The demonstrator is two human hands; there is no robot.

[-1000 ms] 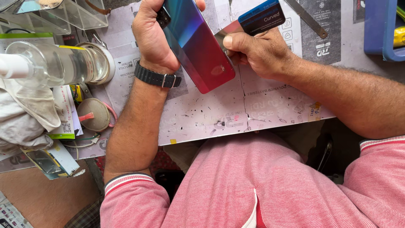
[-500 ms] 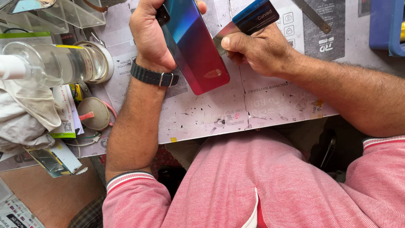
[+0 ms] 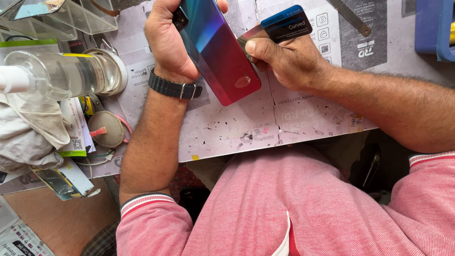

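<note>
Top centre of the frame, the left hand (image 3: 168, 40) is clamped round the phone (image 3: 215, 50), its long axis slanting down toward lower right, while the right hand (image 3: 289, 59) pinches a card (image 3: 284, 26) at the phone's right edge.

Dark blue card (image 3: 286, 23) upper middle, green-edged leaflet (image 3: 76, 142) at left

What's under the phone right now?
Beneath the phone lies the scuffed grey work mat; the left hand grips it, the right hand presses a blue card at its edge. Its front is hidden.
</note>
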